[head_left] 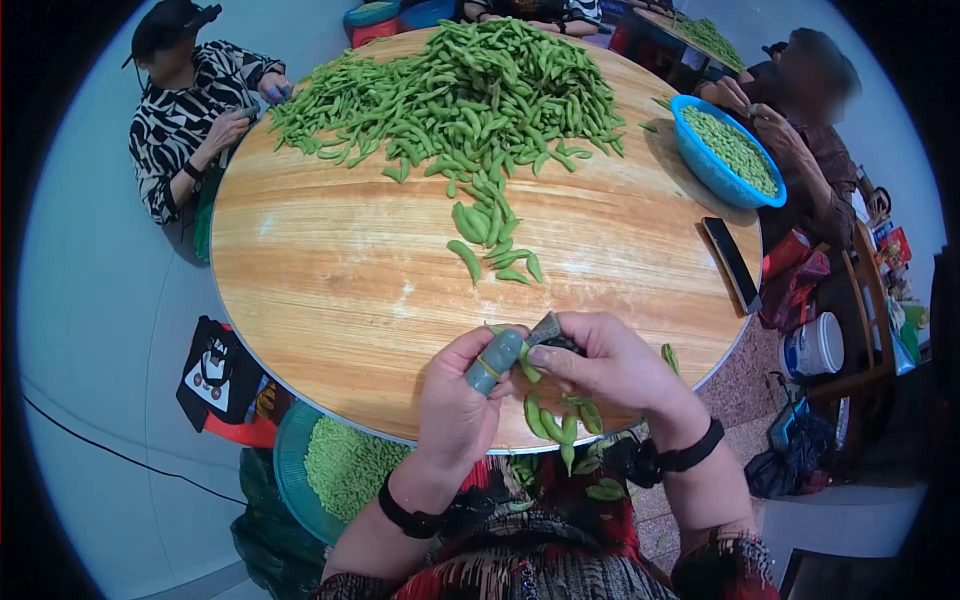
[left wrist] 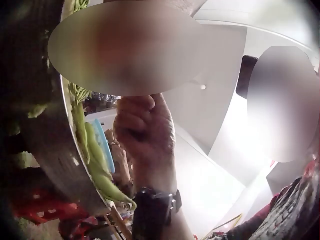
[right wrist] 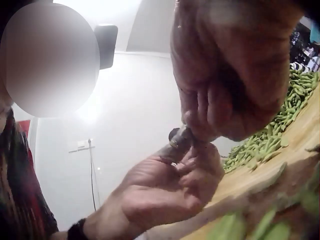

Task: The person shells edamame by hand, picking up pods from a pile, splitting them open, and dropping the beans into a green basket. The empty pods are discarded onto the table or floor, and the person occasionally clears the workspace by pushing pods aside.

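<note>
In the head view both hands meet over the near edge of the table. My left hand (head_left: 450, 412) wears a grey finger sleeve (head_left: 495, 362) with a yellow band. A green edamame pod (head_left: 528, 370) is pinched between the fingertips of both hands. Another dark grey sleeve (head_left: 543, 328) shows at the fingers of my right hand (head_left: 618, 368). Several pods (head_left: 553, 424) lie under the right hand at the table edge. The right wrist view shows the fingertips of both hands together, the pod there hidden by the fingers.
A big heap of edamame pods (head_left: 480, 85) covers the far side of the wooden table (head_left: 330, 250). At right stand a blue bowl (head_left: 730, 190) of shelled beans and a black phone (head_left: 732, 265). A green basket (head_left: 292, 480) of beans sits below left. Other people sit around.
</note>
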Available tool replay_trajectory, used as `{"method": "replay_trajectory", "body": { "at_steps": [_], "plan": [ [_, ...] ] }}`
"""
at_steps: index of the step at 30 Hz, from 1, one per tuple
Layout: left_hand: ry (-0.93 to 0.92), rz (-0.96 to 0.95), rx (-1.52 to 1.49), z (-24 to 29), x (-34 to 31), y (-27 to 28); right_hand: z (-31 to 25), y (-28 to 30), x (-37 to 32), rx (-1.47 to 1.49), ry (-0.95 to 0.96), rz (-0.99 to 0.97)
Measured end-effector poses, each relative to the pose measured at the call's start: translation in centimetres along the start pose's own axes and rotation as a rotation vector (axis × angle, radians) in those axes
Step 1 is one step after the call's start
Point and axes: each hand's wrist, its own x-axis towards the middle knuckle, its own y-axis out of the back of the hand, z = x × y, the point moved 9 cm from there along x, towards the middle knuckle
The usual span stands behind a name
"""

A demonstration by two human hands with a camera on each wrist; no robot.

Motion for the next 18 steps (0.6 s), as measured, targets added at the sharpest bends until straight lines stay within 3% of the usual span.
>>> {"method": "replay_trajectory", "body": {
  "at_steps": [1,7,10,12,16,18],
  "plan": [
    [0.004,-0.004,0.002,-0.1,0.1,0.2,0.7,-0.7,-0.3,0.086,-0.101,-0.033],
    [-0.078,0.013,0.054,0.0,-0.3,0.7,3.0,-2.4,-1.5,0.484,-0.164,-0.144],
    [-0.185,0.092,0.256,0.2,-0.6,0.6,3.2,-2.2,-1.6,0.485,-0.139,-0.146],
    [-0.412,0.103,0.688,1.3,-1.0,0.0,3.3,-2.2,-1.9,0.487,-0.144,-0.127],
    [-0.299,0.018,0.463,0.8,-1.2,-1.4,3.6,-2.6,-2.7,0.643,-0.177,-0.162],
    [-0.011,-0.087,0.076,-0.9,-0.8,-2.2,3.4,-2.6,-3.0,0.705,-0.232,-0.149]
  ]
}}
